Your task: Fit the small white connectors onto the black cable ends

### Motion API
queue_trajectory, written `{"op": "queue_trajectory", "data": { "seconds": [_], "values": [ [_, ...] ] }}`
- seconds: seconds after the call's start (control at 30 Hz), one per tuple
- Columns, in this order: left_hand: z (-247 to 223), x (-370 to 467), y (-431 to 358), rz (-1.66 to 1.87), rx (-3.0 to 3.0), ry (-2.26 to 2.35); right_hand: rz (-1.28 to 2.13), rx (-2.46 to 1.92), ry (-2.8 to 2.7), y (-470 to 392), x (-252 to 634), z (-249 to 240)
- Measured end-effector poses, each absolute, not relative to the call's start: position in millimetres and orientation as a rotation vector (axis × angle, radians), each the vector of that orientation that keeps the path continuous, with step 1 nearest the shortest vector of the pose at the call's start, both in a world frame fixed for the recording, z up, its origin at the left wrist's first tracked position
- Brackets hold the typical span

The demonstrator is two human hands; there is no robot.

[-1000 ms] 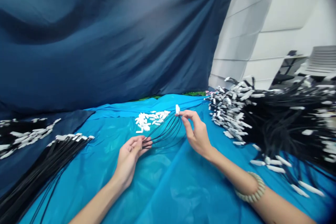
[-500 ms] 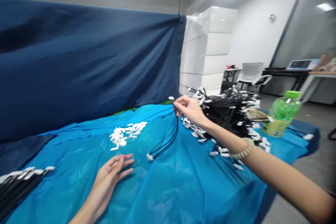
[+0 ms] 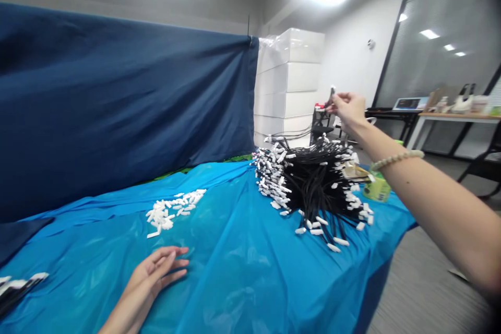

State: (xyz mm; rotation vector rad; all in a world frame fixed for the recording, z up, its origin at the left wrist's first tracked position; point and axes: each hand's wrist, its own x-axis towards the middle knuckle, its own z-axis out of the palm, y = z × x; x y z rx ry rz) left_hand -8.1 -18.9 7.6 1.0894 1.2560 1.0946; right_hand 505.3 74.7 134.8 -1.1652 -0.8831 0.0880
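Raised above the big heap of black cables (image 3: 313, 172) with white connectors, my right hand (image 3: 349, 110) pinches a black cable (image 3: 332, 95) near its white end. Thin black strands trail from it down and left, over the top of the heap. My left hand (image 3: 158, 271) rests low over the blue sheet (image 3: 242, 292), fingers apart and holding nothing. Just beyond its fingertips lies a loose pile of small white connectors (image 3: 164, 215). Part of a bundle of black cables (image 3: 19, 289) with white ends shows at the lower left edge.
A dark blue cloth (image 3: 125, 88) hangs behind the sheet. White stacked boxes (image 3: 301, 75) stand at its right end. A green-yellow bottle (image 3: 378, 188) is partly hidden behind my right forearm. Farther right are desks with a laptop (image 3: 410, 104).
My right hand has moved up and right with the cable, from above the sheet to over the heap. My left hand stays open. The view has turned right.
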Motion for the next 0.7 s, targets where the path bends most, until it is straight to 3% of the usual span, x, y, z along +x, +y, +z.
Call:
{"op": "queue_trajectory", "data": {
  "seconds": [0.3, 0.53, 0.7],
  "values": [
    [12.2, -4.3, -23.0, 1.088, 1.174, 1.261, -0.019, -1.847, -1.001, 70.8, 516.3, 56.9],
    [28.7, -28.0, -17.2, 1.202, 1.287, 1.346, -0.307, -2.222, -1.323, 46.9, 495.0, 67.7],
    [47.5, -71.3, -22.8, 1.289, 1.549, 1.553, -0.523, -2.100, -1.647, 27.4, 412.3, 78.1]
  ]
}}
